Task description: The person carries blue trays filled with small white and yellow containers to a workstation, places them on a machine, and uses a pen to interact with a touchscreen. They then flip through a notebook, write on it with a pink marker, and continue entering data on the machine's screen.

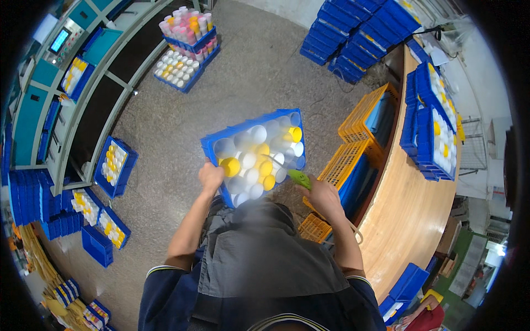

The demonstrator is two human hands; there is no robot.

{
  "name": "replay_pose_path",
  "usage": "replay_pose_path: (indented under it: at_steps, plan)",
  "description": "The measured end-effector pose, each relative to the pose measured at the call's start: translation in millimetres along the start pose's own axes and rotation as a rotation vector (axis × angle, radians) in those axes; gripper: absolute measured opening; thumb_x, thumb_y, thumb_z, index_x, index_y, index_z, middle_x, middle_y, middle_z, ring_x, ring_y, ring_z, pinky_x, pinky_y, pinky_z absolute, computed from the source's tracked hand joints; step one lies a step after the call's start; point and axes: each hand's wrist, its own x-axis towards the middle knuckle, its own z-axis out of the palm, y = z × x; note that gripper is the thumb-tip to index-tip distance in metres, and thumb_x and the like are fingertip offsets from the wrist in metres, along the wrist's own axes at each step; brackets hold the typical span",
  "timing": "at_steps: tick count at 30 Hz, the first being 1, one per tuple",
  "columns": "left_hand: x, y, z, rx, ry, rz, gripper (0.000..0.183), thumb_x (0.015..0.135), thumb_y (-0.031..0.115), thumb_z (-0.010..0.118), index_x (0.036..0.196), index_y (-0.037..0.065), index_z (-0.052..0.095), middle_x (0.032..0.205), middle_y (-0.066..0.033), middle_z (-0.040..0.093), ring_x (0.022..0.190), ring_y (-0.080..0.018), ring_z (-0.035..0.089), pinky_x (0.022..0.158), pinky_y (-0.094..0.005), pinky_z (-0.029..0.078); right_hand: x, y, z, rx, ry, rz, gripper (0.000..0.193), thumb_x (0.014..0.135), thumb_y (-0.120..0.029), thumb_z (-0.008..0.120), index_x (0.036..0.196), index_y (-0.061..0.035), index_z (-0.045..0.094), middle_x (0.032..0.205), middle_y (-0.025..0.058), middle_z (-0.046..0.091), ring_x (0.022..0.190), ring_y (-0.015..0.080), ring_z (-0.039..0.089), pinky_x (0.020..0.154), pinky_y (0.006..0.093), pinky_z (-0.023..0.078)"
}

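In front of my body is a blue plastic crate (251, 122) filled with upright white, yellow and clear cylindrical cups or tubes (249, 161). My left hand (211, 176) is closed round the crate's left rim. My right hand (324, 197), at the crate's right side, grips a green air blow gun (299, 178). Its thin nozzle reaches over the cups, and a pale hose (359, 234) shows beside my right wrist. Blur covers part of the crate's contents, so the exact shape of some cups is hard to tell.
Yellow baskets (353, 160) stand right of the crate, beside a wooden table (408, 220) bearing filled blue crates (436, 138). Blue crates (353, 33) are stacked at the back. More filled crates (116, 165) sit on the floor by a teal machine (47, 71). A person in red (428, 320) is at lower right.
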Motion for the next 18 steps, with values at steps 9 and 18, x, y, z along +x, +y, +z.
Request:
replay_pose_path:
  at_steps: [9, 18]
  plan:
    - [-26, -2, 12, -0.077, 0.180, -0.012, 0.035, 0.077, 0.021, 0.063, 0.099, -0.006, 0.068, 0.093, -0.0295, 0.068, 0.095, -0.0443, 0.066, 0.086, -0.0490, 0.050, 19, 30, 15, -0.052, 0.133, -0.130, 0.051, 0.094, -0.048, 0.056, 0.110, 0.0001, 0.063, 0.083, 0.0239, 0.068, 0.082, 0.0403, 0.067, 0.074, 0.0495, 0.052]
    - [-60, -18, 4, -0.120, 0.126, -0.097, 0.042, 0.078, 0.023, 0.063, 0.111, -0.003, 0.065, 0.095, -0.0283, 0.069, 0.095, -0.0437, 0.066, 0.086, -0.0480, 0.050, 56, 86, -30, -0.016, 0.102, 0.045, 0.053, 0.091, -0.047, 0.060, 0.108, 0.0028, 0.066, 0.092, 0.0280, 0.068, 0.092, 0.0425, 0.067, 0.082, 0.0506, 0.051]
